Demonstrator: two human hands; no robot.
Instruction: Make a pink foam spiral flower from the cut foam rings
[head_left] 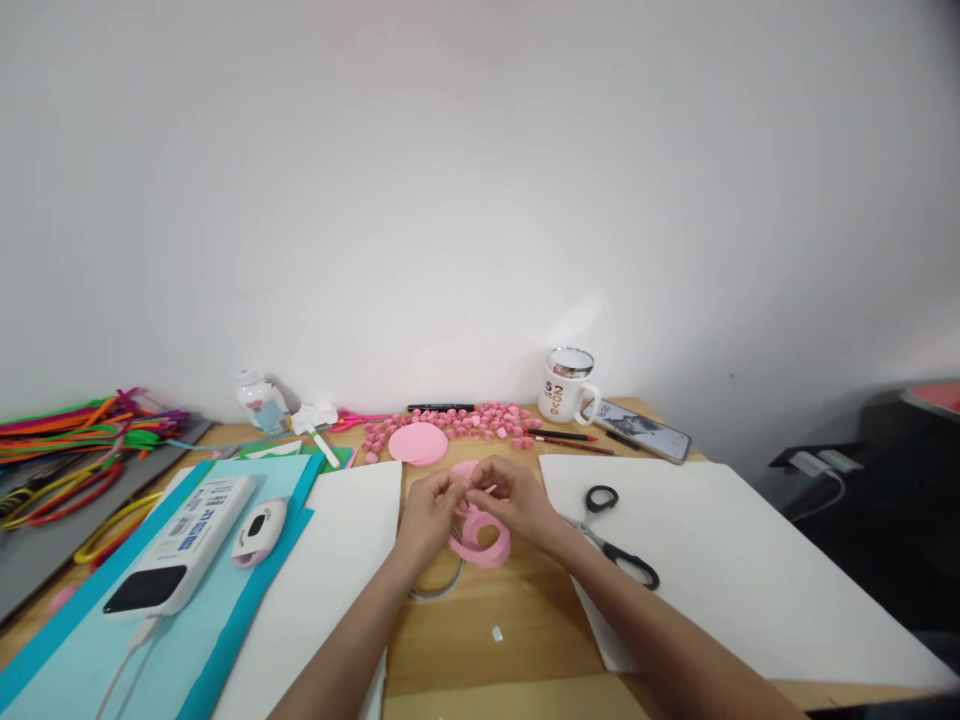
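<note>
Wooden tabletop (517, 610) runs below a plain white wall (480, 200), with a dark shelf area at the far right. At the far left lies a heap of coloured pipe cleaners (67, 440), too many to count. Next comes blue card (90, 650) carrying one white power bank (184, 545) and one small white device (259, 530), then a white sheet (330, 560). Mid-table, the left hand (427, 515) and right hand (514, 500) meet, both pinching a pink paper strip (480, 540) that curls down onto the wood just below them. Behind sit one pink paper disc (418, 443) and a scatter of small pink rolled pieces (480, 420), uncountable here. Rightward: one pair of black-handled scissors (615, 545) on a second white sheet (750, 570), one mug (566, 385), and one phone (645, 430).
</note>
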